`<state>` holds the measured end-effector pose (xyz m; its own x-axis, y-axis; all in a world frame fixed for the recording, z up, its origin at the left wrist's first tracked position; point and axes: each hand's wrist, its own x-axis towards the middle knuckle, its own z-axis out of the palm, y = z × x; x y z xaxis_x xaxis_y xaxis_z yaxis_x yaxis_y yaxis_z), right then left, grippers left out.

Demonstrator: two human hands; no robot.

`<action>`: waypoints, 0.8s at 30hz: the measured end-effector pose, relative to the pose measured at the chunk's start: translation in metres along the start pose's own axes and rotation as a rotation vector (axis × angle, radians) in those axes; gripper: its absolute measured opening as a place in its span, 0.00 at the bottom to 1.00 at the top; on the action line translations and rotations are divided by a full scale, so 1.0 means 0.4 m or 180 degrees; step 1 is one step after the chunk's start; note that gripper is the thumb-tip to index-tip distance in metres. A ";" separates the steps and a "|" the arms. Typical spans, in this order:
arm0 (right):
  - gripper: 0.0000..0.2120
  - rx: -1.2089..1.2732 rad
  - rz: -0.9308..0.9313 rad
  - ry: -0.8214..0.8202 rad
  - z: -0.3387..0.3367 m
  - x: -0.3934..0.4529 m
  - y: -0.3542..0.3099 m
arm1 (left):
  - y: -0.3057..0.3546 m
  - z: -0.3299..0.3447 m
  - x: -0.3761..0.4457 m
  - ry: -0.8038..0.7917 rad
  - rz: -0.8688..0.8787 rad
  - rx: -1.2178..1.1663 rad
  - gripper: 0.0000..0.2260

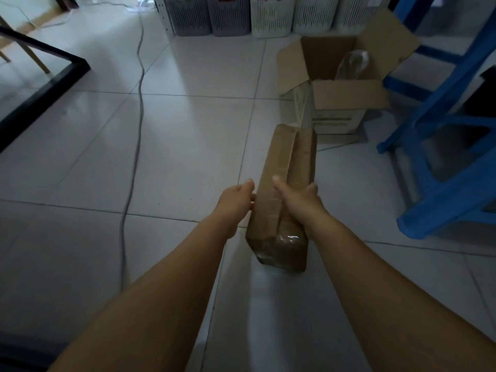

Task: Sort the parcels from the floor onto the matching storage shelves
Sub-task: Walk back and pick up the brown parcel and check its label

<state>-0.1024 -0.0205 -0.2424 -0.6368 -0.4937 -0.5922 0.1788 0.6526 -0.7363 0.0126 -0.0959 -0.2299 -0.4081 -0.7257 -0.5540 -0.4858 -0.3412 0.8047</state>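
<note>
A long brown cardboard parcel (284, 167), sealed with clear tape, is held lengthwise in front of me above the tiled floor. My left hand (236, 202) presses against its left side, fingers wrapped toward the underside. My right hand (298, 202) grips its top and right side near the middle, thumb laid across the top seam. The parcel's near end points at me and its far end points toward an open carton.
An open cardboard carton (346, 98) with clear plastic inside stands on the floor ahead right. Blue plastic stools (442, 157) stand at the right. Slotted grey and white bins (271, 17) line the back. A black table frame (43, 87) is at the left, and a cable (134, 146) runs across the tiles.
</note>
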 end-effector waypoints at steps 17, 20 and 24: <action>0.58 -0.0968 -0.0066 0.0554 -0.073 -0.025 0.037 | 0.013 0.069 -0.031 -0.0578 -0.0031 0.0120 0.36; 0.53 -0.0446 -0.0119 0.0401 -0.092 -0.023 0.036 | 0.018 0.062 -0.021 -0.0552 0.0039 -0.0107 0.32; 0.43 0.0434 -0.0271 -0.0075 -0.127 -0.020 0.036 | 0.003 0.039 0.008 -0.0169 0.0191 0.0177 0.25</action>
<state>-0.1326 0.0221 -0.2318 -0.6365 -0.5583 -0.5321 0.2262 0.5245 -0.8208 -0.0016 -0.0892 -0.2339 -0.4774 -0.7106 -0.5168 -0.5007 -0.2633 0.8246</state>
